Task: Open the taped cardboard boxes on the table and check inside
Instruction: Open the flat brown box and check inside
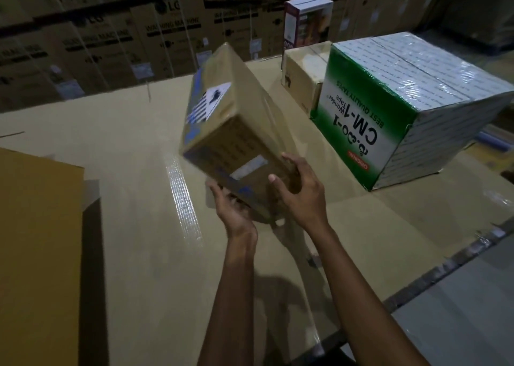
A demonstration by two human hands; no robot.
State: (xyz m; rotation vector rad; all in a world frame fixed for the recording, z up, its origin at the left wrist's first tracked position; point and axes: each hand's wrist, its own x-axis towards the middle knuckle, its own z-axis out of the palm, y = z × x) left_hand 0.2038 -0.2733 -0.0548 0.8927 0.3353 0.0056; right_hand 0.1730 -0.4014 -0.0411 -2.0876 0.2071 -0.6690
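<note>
The left hand (231,204) cups the tilted cardboard box (236,120) from beneath; the right hand (298,194) grips its near corner, above the table (125,176).

The green and white box (370,131), at 2 o'clock, carries print that stands upside down to the camera: "CM-1" in large black letters, "Wonder Tape", "BEST QUALITY TAPES", and "ORIGINAL" on a red strip. One more line is in another script. The stacked cartons (172,26), from 10 to 12 o'clock, show the LG logo and "WASHING MACHINE". The labels on the brown box (236,120) are too blurred to read.
</note>
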